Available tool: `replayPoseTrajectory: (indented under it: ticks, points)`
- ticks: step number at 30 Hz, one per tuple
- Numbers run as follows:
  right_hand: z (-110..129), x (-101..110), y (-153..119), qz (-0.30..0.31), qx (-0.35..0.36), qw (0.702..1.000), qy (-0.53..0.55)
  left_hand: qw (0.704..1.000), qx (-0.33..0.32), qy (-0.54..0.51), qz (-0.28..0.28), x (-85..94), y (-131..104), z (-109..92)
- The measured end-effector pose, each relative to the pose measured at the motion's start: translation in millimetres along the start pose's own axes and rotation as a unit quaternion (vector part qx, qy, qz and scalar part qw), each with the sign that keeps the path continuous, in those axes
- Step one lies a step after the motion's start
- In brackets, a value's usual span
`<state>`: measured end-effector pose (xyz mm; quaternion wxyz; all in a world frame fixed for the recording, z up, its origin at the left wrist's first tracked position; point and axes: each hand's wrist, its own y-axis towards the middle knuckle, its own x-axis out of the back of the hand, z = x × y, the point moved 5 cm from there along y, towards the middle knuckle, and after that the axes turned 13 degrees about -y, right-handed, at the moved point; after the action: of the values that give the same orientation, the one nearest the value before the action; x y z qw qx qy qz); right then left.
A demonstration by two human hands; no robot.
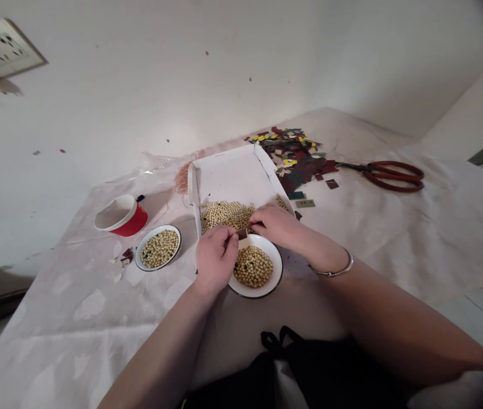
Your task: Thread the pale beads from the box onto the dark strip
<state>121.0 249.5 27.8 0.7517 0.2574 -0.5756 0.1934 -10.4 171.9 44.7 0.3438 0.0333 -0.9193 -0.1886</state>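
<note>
My left hand is closed on a small dark card between thumb and fingers, over the left edge of a white bowl. Small pale beads are spread in the near part of a white box lid. At the right side of these beads, my right hand has its fingertips pinched together; what they hold, if anything, is too small to make out. The white bowl in front of me contains more beads, a few of them dark.
Left stand a second bowl of beads and a red and white paper cup. Behind on the right lie a pile of coloured scraps and red-handled scissors. Reddish fibre rests beside the lid. A wall bounds the table's back.
</note>
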Motion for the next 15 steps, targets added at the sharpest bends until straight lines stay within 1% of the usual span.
replayPoseTrajectory:
  ticks: [5,15]
  points:
    - [-1.4,-0.4,0.0,0.013,-0.009,1.0,0.002,1.0,0.006,0.001,0.011,-0.7,0.1,0.1]
    - [-1.4,0.2,-1.2,0.015,-0.027,1.0,0.001,1.0,0.005,0.008,0.009,-0.8,0.2,0.0]
